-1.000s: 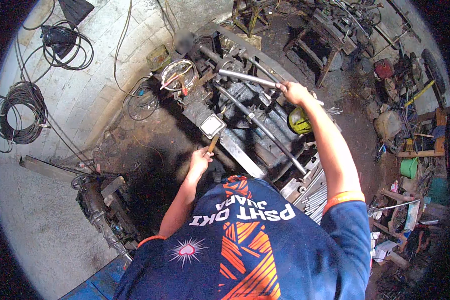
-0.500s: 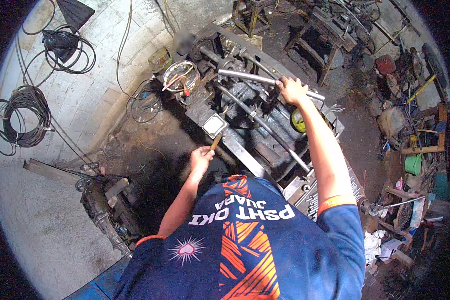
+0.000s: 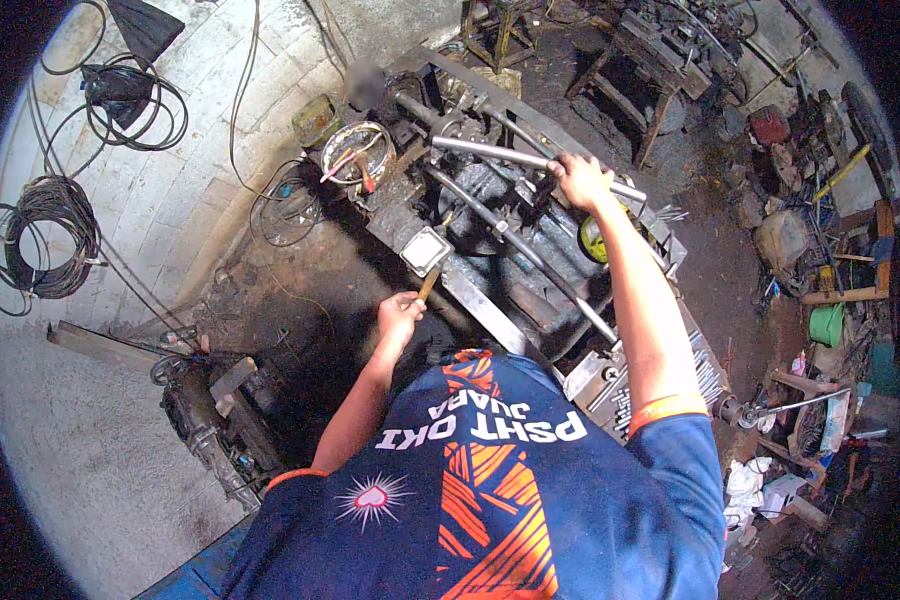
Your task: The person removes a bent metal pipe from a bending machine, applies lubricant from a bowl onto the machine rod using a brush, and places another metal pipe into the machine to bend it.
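My right hand is closed round a long, smooth metal bar, which slants across the top of a greasy metal machine. Lower and to the left, my left hand grips a short brown handle. The handle's upper end meets a white square plate with a dark border at the machine's near left corner; whether they are joined I cannot tell. Two dark rods run along the machine under the bar. A yellow-green round object shows partly behind my right forearm.
An open round can with red-handled tools inside stands at the machine's left end. Thin metal rods lie near my right elbow. Coiled black cable hangs on the left wall. A dark metal assembly sits at lower left; clutter lines the right side.
The whole view has shifted very slightly. Both hands keep their grips, and the bar and the handle stay in nearly the same place.
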`<state>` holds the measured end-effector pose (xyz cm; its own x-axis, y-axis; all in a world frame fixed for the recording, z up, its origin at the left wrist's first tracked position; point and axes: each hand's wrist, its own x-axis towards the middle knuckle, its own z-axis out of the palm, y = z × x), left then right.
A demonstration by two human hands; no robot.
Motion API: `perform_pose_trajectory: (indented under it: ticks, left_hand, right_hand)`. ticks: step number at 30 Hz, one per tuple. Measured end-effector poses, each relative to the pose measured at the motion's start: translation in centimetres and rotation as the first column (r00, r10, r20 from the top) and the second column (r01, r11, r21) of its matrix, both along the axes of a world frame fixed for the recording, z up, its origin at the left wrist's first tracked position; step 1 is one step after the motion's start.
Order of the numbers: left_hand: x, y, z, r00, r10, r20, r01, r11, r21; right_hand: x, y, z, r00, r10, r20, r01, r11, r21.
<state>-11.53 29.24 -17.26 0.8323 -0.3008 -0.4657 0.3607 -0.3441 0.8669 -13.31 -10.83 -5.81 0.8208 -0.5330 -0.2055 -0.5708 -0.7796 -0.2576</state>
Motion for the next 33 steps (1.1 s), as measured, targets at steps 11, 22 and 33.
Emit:
perform_pose_trajectory:
  ticks: [11,22,33]
  left_hand:
    - [0.0,-0.2,0.9,1.0,-0.009,-0.027,0.01,1.0,0.028]
    - [0.2,-0.5,1.9,0.997,0.004,-0.073,0.0,0.998,0.063]
    - [0.1,-0.2,2.0,0.996,-0.007,-0.091,0.01,0.999,0.036]
  right_hand:
    - [0.3,0.2,0.2,1.0,0.016,0.02,-0.015,0.999,-0.045]
    - [0.1,0.7,0.2,0.999,0.016,0.037,-0.013,0.997,-0.073]
    - [-0.1,0.3,-0.6,0.998,0.036,0.054,-0.029,0.992,-0.123]
